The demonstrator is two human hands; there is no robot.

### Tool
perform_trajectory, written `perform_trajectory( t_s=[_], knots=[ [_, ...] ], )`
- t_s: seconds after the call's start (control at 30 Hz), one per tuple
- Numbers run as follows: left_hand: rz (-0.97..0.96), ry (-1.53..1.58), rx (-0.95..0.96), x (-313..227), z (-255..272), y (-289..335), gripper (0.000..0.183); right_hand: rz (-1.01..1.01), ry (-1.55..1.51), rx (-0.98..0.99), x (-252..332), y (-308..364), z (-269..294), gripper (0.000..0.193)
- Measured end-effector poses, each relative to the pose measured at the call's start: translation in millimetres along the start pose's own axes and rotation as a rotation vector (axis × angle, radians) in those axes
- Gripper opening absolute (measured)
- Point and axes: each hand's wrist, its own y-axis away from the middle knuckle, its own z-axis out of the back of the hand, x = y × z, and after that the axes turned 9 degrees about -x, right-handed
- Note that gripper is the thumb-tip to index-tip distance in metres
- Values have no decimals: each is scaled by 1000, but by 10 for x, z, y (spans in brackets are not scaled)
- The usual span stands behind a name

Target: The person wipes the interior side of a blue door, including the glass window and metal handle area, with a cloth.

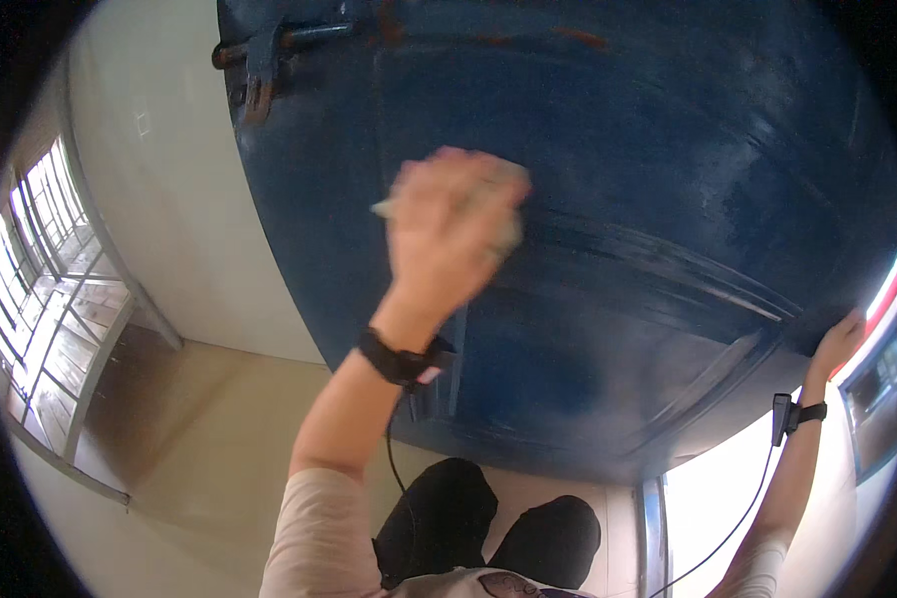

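My left hand [453, 224], smeared by motion, is closed over a pale cloth [509, 235] and lies against the face of a dark blue metal door [588, 369]. Only bits of the cloth show at the sides of the fingers. At the door's far right edge is my right hand [839, 344], its fingers bent round that edge and partly hidden. Rust marks and raised panel lines run across the door's surface. A sliding bolt [287, 40] sits at the door's upper left.
A cream wall [179, 199] stands left of the door. Farther left is a window with metal bars [60, 329]. Tan floor [229, 419] spreads below, by my dark-clad knees [448, 518]. Black wristbands with cables circle both wrists. A bright doorway gap [718, 508] shows at lower right.
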Motion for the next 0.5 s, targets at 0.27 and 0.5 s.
perform_trajectory(
  t_s=[0.27,0.5],
  knots=[
    [432,-238,-487,652,236,-13,37,12,-61,-18,139,87,-74,58],
    [18,-74,26,544,232,190,46,52,6,-51,31,55,-10,58]
  ],
)
